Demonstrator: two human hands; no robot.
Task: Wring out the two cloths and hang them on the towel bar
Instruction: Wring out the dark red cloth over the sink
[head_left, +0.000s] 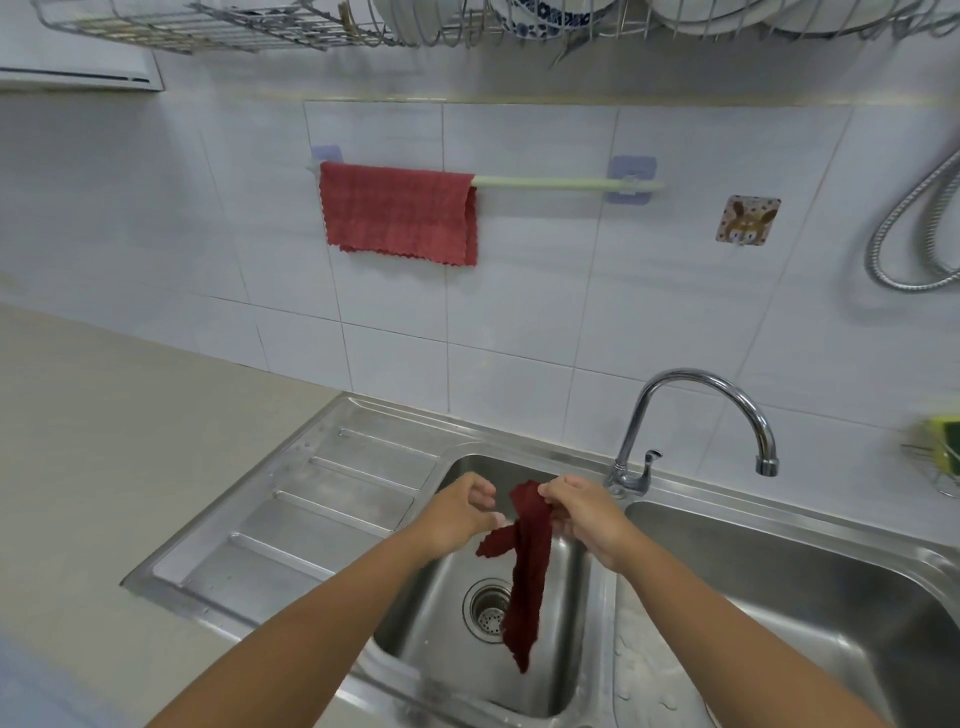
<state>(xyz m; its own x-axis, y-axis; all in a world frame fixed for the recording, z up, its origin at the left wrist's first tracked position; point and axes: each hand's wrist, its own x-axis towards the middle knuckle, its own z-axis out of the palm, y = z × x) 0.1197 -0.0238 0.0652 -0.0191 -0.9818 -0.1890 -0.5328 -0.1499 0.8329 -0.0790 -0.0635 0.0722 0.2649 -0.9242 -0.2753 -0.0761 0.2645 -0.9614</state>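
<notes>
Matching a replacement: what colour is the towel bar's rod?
Pale green, best seen in the head view: the towel bar.

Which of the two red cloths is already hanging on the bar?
The lighter red cloth, spread over the left end of the towel bar. The darker cloth dangles twisted over the sink, pinched by the right hand.
</notes>
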